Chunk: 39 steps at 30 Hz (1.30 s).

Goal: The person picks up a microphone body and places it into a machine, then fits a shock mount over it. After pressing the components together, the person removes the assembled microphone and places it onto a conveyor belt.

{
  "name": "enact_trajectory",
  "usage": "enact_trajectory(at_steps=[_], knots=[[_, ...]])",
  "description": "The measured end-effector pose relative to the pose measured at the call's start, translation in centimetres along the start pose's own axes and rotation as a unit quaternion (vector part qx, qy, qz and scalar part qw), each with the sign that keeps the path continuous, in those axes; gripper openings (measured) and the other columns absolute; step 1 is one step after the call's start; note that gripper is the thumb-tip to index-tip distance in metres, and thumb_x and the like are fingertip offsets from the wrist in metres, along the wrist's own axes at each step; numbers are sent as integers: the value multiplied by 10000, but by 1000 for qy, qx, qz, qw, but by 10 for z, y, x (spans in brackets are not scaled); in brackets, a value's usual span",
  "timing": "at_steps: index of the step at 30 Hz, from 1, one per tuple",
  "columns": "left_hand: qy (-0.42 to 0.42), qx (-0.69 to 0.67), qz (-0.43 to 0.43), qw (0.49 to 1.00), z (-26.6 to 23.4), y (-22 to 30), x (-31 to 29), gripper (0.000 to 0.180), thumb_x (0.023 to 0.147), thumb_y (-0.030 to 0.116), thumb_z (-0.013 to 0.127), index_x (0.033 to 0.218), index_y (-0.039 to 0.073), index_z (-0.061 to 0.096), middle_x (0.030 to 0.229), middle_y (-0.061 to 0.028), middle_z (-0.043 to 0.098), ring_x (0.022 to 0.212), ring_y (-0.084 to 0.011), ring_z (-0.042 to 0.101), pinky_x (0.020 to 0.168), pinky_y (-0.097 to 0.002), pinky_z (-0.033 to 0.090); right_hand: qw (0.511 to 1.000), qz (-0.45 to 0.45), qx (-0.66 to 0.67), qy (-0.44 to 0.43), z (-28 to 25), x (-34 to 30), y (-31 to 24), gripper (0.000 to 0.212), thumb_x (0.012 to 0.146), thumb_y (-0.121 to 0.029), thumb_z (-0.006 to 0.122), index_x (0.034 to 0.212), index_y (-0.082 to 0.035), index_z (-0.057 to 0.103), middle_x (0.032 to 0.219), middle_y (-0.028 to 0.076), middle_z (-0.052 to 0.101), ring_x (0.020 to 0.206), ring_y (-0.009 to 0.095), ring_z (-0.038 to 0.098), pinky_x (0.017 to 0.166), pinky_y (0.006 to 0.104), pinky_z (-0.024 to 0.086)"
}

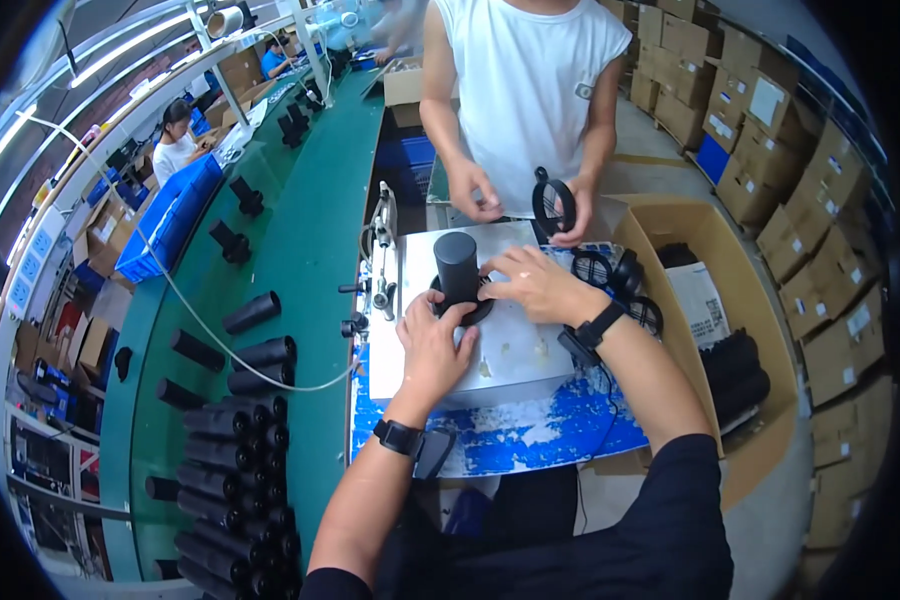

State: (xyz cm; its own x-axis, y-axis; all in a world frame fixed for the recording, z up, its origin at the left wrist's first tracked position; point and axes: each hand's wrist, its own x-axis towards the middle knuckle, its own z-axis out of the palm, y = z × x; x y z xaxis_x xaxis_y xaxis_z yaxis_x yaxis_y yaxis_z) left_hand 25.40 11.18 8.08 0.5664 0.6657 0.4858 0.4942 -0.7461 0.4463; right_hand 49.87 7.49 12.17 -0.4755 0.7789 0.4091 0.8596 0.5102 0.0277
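A black cylinder stands upright on a pale metal block in front of me. Around its foot sits a black ring-shaped part, mostly covered by my fingers. From the near left, my left hand curls its thumb and fingers onto the ring. My right hand comes from the right, its bent fingers closed at the ring's edge beside the cylinder. Across the block, another person's hand holds a black round frame with crossbars; that person's other hand holds nothing visible.
A metal clamp fixture stands at the block's left edge. Several black round grilles lie to the right, beside a cardboard box holding black parts. Many black cylinders lie on the green table, crossed by a pale cable.
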Motion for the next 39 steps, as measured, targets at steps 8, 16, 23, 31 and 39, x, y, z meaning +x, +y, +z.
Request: enact_trajectory(at_steps=[8, 16, 23, 31, 39], knots=[[-33, 30, -35, 998, -2, 4, -4, 327, 884, 289, 776, 1195, 194, 751, 1316, -151, 522, 1330, -326, 458, 1066, -503, 313, 997, -51, -11, -64, -10, 6, -1, 337, 842, -75, 631, 1126, -202, 762, 1299, 57, 637, 1185, 261, 577, 999, 377, 440], [-10, -186, 22, 982, -21, -30, -23, 274, 896, 87, 729, 1170, 98, 744, 1251, -200, 592, 1134, -382, 618, 961, -483, 493, 972, 186, 135, 36, -18, 8, -23, 298, 855, -187, 745, 1144, -117, 739, 1289, 113, 675, 1100, 323, 656, 933, 405, 528], [52, -118, 55, 990, -47, -23, -30, 237, 895, -15, 693, 1127, 23, 722, 1184, -186, 648, 1078, -383, 661, 923, -411, 547, 913, 327, 131, 208, 27, 62, -51, 569, 783, -370, 885, 1175, -10, 684, 1102, 194, 740, 931, 364, 735, 835, 425, 591], [128, -59, -102, 985, -70, -148, -9, 224, 996, 156, 594, 1155, 48, 710, 1134, -171, 687, 1089, -418, 643, 975, -483, 517, 911, 312, 218, 158, 22, 62, -60, 588, 766, -347, 906, 1184, -6, 672, 997, 184, 762, 900, 334, 756, 821, 408, 592], [-148, 81, -163, 972, -43, -193, 51, 547, 1101, 505, 370, 1414, 146, 640, 1469, -140, 616, 1392, -384, 513, 1146, -631, 347, 898, 349, 220, 152, 16, 62, -68, 514, 773, -295, 884, 1143, -14, 664, 1058, 231, 746, 1010, 424, 729, 880, 473, 579]])
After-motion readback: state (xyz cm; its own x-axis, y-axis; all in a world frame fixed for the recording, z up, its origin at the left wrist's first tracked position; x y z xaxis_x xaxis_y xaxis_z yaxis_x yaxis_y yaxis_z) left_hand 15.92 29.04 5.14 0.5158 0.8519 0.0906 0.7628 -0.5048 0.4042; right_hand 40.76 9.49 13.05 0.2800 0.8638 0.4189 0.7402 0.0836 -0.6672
